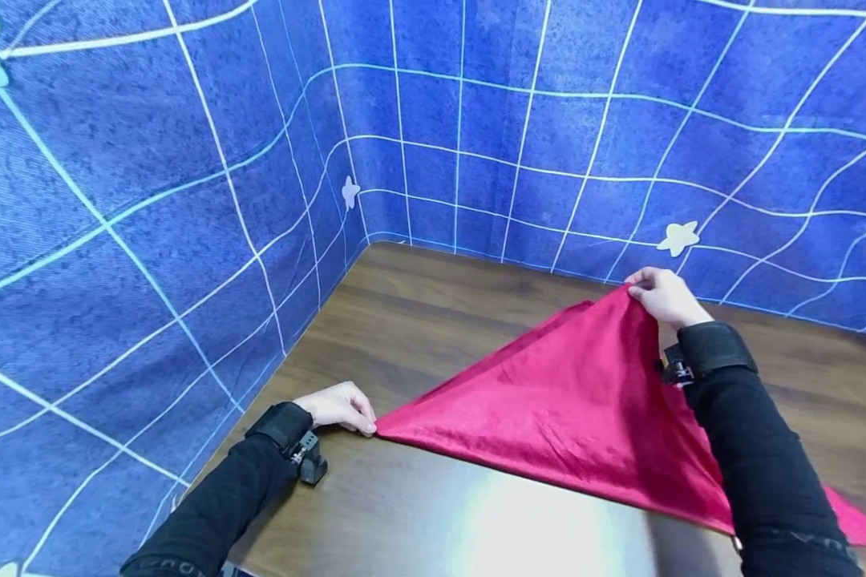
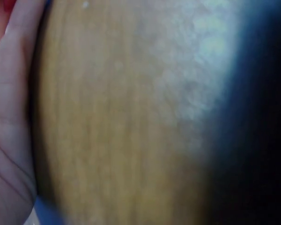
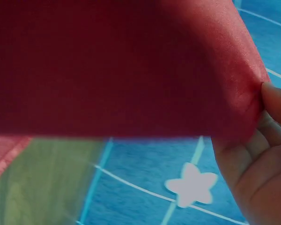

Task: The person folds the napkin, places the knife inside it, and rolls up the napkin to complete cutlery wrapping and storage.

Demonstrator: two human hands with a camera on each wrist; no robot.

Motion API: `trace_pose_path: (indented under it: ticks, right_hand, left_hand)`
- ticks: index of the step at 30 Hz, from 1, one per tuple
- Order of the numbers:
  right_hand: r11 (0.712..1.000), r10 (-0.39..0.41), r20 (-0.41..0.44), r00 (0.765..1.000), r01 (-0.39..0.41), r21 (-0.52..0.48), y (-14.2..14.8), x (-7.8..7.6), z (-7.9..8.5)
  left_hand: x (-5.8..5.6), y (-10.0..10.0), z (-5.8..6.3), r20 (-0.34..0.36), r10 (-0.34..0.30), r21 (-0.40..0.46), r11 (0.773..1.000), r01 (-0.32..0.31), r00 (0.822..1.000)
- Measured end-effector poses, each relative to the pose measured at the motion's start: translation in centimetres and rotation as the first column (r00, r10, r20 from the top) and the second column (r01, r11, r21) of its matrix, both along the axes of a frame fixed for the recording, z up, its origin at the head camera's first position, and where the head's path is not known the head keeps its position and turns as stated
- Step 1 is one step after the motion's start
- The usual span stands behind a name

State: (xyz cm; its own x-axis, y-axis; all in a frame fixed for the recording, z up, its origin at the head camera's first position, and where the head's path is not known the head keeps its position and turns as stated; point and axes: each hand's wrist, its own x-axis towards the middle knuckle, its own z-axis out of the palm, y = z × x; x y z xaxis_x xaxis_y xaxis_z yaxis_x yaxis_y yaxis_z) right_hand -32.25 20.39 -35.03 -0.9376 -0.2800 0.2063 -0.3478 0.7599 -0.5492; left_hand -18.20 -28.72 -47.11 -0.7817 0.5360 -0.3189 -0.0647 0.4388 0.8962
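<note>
A shiny red cloth (image 1: 534, 401), folded to a triangle, spreads over the wooden table. Its left corner is pinched by my left hand (image 1: 341, 407), which rests low on the tabletop; in the left wrist view only part of that hand (image 2: 11, 103) shows at the edge. My right hand (image 1: 665, 296) pinches the cloth's upper corner and holds it raised off the table near the back edge. In the right wrist view the thumb and fingers (image 3: 260, 164) grip the hanging red cloth (image 3: 122, 70). The cloth's right part passes behind my right forearm.
The brown wooden table (image 1: 404, 296) meets a blue curtain (image 1: 505, 120) with white grid lines and pale stars along its left and back edges. Bright light reflects off the table's front. Both wrists wear black straps with small cameras.
</note>
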Motion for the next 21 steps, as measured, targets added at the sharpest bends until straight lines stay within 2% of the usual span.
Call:
trace_pose_path:
  ticks: [3,6,7,10,13,15,18,21]
  right_hand:
    - [1.0,-0.018,0.016,1.0,0.018,-0.01,-0.3,-1.2,-1.5]
    - [0.999,0.013,0.032,0.999,-0.012,-0.032,0.1,-2.8,-3.3]
    - [0.997,0.052,0.026,0.998,-0.05,-0.063,0.4,-3.6,-4.3]
    - [0.995,0.069,0.076,0.995,-0.063,-0.08,0.4,-4.7,-6.0]
    - [0.997,0.033,0.123,0.992,-0.024,-0.067,-0.1,-4.8,-6.6]
    - [0.999,-0.009,0.17,0.985,0.014,-0.03,-0.7,-4.4,-6.4]
    - [1.0,-0.005,0.186,0.982,0.005,-0.001,-1.3,-4.5,-6.8]
    - [0.999,0.035,0.188,0.982,-0.037,0.008,-1.7,-5.1,-7.5]
  left_hand:
    - [0.0,0.0,0.0,-0.011,0.015,-0.012,1.0,-0.015,1.0]
    - [-0.1,0.1,-0.1,-0.009,0.026,-0.016,1.0,-0.026,1.0]
    - [-0.1,0.0,0.0,-0.006,0.029,-0.019,0.999,-0.029,1.0]
    - [-0.2,0.0,0.0,-0.004,0.023,-0.023,0.999,-0.023,1.0]
    - [-0.3,0.0,0.0,-0.005,0.018,-0.014,1.0,-0.018,1.0]
    - [-0.3,0.0,0.0,0.002,0.016,-0.002,1.0,-0.016,1.0]
    - [-0.4,0.0,-0.1,0.023,0.021,0.019,1.0,-0.022,1.0]
    - [-0.5,-0.2,0.0,0.033,0.029,0.028,0.999,-0.03,0.999]
